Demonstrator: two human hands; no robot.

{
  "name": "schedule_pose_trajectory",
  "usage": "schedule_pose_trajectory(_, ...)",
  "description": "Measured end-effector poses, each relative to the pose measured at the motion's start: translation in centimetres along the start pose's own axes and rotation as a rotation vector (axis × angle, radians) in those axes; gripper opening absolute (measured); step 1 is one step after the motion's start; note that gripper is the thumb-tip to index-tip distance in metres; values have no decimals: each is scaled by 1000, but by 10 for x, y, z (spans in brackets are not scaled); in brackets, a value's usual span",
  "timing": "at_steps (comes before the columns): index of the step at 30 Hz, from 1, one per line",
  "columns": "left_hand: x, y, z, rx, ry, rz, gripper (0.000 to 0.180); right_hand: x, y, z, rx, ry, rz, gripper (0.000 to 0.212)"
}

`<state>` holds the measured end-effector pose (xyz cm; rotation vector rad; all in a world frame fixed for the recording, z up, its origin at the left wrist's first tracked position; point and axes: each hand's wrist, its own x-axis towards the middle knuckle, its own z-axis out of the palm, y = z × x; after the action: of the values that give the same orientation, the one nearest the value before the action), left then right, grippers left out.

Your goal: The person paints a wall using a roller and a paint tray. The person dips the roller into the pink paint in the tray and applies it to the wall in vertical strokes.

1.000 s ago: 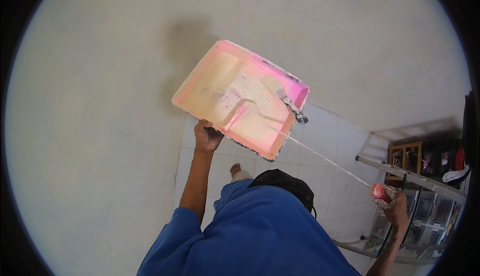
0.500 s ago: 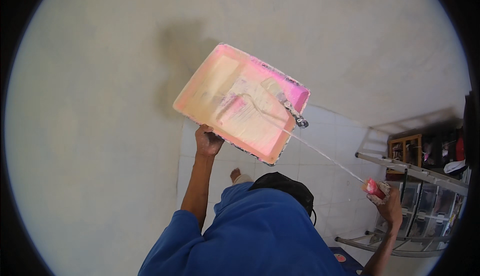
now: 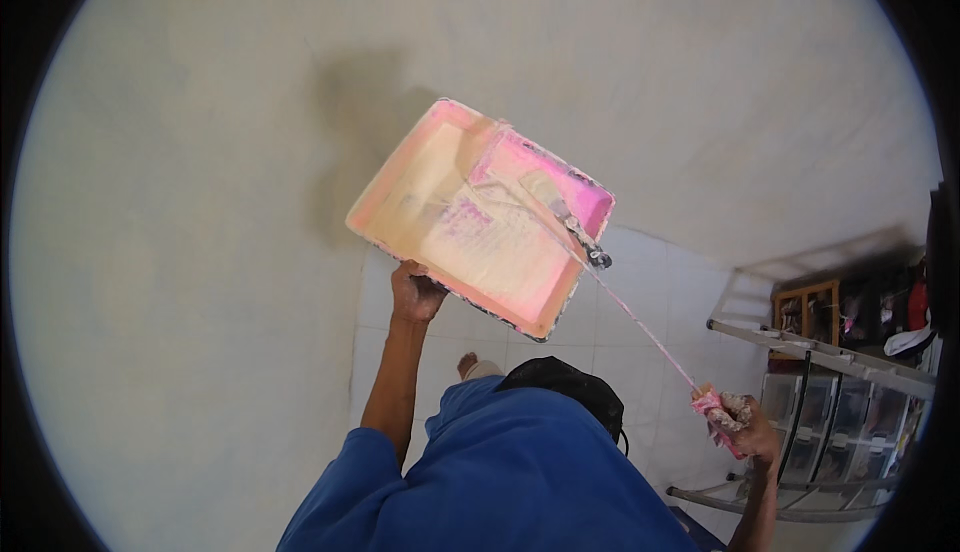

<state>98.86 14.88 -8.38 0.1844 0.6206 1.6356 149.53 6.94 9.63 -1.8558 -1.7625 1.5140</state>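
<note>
My left hand (image 3: 417, 294) grips the near left rim of a pink paint tray (image 3: 535, 326), holding it tilted in front of me. Cream paint coats the inside, with bright pink showing at the far right corner. A paint-caked brush (image 3: 583, 235) lies in the tray, its handle end jutting past the right rim. My right hand (image 3: 748, 426) is closed round the pink, paint-smeared grip of a paint roller (image 3: 655, 341). Its long thin rod runs over the tray to the far side, where the roller end blends into the paint and is hard to make out.
A pale wall (image 3: 180, 282) rises ahead and to the left, with the tray's shadow on it. White tiles (image 3: 640, 282) cover the floor. At right lies a metal ladder (image 3: 820, 352), beside clear plastic drawers (image 3: 865, 402) and a wooden rack (image 3: 808, 312).
My right hand has shifted left and slightly toward me. The roller end has moved across the tray toward its far rim. The tray has dipped slightly, still in my left hand.
</note>
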Motion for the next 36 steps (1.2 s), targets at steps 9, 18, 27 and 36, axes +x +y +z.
schedule_pose_trajectory(9, 6, 1, -2, -61, -12, -44, 68, 39, -1, 22, 374, -295, 139, 27)
schedule_pose_trajectory(18, 6, 5, 0, -74, -33, -56, 67, 49, -7, 10, 264, -357, 78, 34)
schedule_pose_trajectory(27, 4, -10, -27, -45, -9, 33, 42, 6, 14, 9, -293, 105, -126, 36)
schedule_pose_trajectory(36, 4, -13, -1, -61, 67, 51, 22, 36, -1, 38, -658, 499, -370, 31)
